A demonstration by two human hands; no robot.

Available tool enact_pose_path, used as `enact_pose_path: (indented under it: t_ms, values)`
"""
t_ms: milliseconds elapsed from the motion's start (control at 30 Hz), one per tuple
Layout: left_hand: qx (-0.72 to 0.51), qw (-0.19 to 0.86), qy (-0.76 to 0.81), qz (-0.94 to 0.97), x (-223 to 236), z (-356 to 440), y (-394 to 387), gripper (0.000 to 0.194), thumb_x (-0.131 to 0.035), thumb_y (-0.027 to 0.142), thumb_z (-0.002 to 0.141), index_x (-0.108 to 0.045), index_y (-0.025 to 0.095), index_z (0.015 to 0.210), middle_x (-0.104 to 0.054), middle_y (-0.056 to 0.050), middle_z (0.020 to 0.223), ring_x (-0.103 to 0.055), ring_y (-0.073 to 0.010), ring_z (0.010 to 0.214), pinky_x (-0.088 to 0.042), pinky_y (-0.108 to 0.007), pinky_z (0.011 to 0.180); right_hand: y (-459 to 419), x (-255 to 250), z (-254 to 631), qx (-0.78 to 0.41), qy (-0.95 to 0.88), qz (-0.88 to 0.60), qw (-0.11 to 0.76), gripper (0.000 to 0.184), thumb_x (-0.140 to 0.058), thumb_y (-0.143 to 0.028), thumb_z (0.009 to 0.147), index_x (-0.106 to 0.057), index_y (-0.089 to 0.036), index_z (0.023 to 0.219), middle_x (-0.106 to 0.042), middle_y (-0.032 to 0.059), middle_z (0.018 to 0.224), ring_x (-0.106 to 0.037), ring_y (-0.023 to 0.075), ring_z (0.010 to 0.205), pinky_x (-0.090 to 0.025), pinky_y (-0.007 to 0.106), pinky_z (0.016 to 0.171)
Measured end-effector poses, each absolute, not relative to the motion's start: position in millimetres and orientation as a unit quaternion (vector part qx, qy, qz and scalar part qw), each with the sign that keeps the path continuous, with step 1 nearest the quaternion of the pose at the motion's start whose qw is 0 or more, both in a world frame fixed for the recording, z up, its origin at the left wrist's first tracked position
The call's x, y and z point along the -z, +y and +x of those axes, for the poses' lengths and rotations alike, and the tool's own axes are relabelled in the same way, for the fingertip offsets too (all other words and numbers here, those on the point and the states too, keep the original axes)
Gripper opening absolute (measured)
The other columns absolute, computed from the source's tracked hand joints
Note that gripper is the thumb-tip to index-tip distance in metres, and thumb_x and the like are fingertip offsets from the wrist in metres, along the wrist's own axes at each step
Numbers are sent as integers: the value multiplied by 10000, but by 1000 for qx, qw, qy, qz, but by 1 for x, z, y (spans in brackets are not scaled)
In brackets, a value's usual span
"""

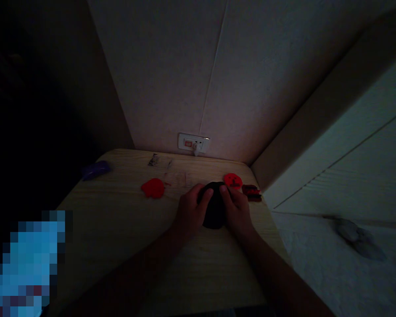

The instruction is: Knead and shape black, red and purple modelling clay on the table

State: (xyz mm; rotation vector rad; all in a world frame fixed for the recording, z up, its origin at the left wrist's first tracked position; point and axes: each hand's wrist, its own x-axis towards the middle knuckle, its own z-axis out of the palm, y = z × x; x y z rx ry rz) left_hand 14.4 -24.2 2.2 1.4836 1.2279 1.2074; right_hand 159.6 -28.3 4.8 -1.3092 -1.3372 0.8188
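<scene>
A black rounded lump [214,211], which looks like modelling clay, is held between both my hands over the wooden table. My left hand [193,207] wraps its left side, with the thumb on top. From the right, my right hand [238,209] grips it the same way, thumb pressed near the upper edge. Just behind my right hand lies a flat red round piece [232,181] with dark marks. Beside that is a dark red and black striped piece [251,193]. A flat red piece [153,188] with a notched lower edge lies left of my left hand. Dim light hides the lump's details.
The pale wooden table [125,229] meets the wall, where a socket [194,143] holds a plug. A purple packet [96,170] rests at the table's left edge. A blurred bright blue patch [29,255] is at lower left. A grey bundle [358,237] lies at right.
</scene>
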Motion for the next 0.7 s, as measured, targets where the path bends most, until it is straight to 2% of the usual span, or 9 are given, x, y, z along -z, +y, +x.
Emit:
enact_pose_path:
  t_ms: [167,333,500,567,700]
  values:
    - [-492,414,492,587,-3,14,-25,290,-520,444,964,-645,185,924,-668,-6,798,-608,-164,751,-427,-270,683,-29,-8,158,-321,-555,-559,527,500,-500,-559,950,-451,-201,604,-388,-32,581,-332,113,542,-270,251,470]
    - [-496,408,500,581,-2,14,-23,400,-463,467,982,-585,184,727,-546,26,629,-503,-136,617,-341,-266,584,-30,-6,159,-322,-540,-571,527,504,-475,-567,956,-424,-212,600,-369,-35,568,-312,116,528,-255,261,465]
    - [-499,396,504,583,-3,13,-23,393,-468,440,979,-585,182,706,-543,25,613,-492,-134,606,-337,-263,577,-29,-3,159,-299,-555,-584,512,484,-480,-562,958,-458,-208,628,-430,-23,602,-368,131,564,-296,265,495]
    - [-505,412,497,573,-3,13,-23,377,-485,452,971,-620,180,749,-589,15,656,-534,-142,645,-375,-258,600,-28,-3,159,-303,-556,-576,517,485,-482,-560,958,-470,-206,627,-442,-21,605,-388,134,574,-314,262,503]
    - [-495,403,494,590,-1,14,-23,312,-548,448,945,-676,179,851,-675,-9,750,-608,-163,710,-426,-263,645,-28,-3,158,-352,-572,-537,511,398,-581,-525,919,-593,-183,717,-530,-9,655,-456,142,614,-375,250,537]
